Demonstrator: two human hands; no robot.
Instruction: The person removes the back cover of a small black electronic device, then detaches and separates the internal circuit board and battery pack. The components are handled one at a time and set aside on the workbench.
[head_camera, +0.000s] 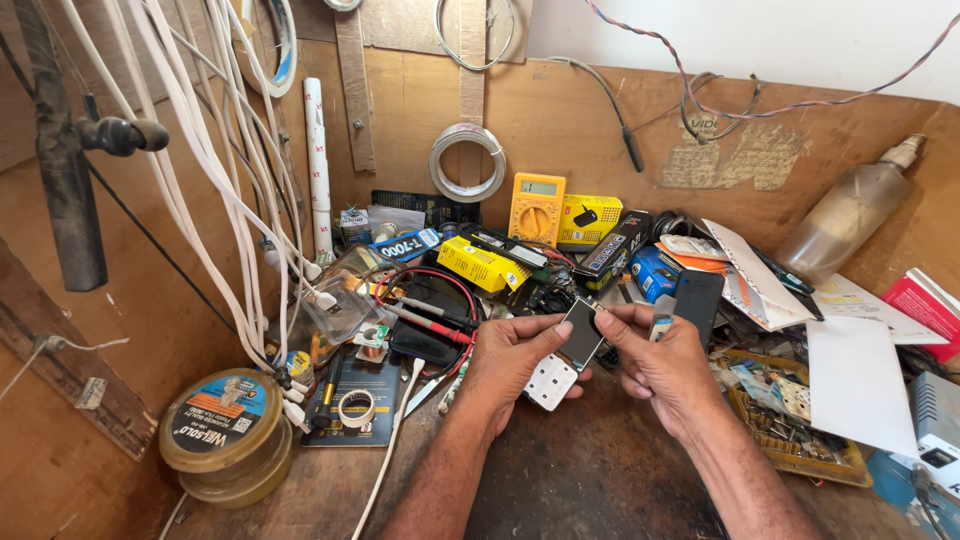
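Note:
Over a cluttered wooden workbench, my left hand (512, 362) and my right hand (655, 362) together hold a small flat dark rectangular panel (581, 333), like a little display screen. Each hand pinches one of its side edges, thumbs toward the front. Just below the panel, against my left palm, lies a white plug adapter (551, 383) with square holes. My right hand also has a small blue and white piece (660, 327) by its fingers, and a dark flat device (698, 300) stands just behind it.
A yellow multimeter (536, 207) leans on the back wall with its red probes (432, 322) lying left of my hands. Yellow boxes (483, 264), round tins (225, 432), a tape roll (356, 407), hanging white cables (215, 170), a circuit board tray (790, 420) and a plastic bottle (850, 212) crowd the bench.

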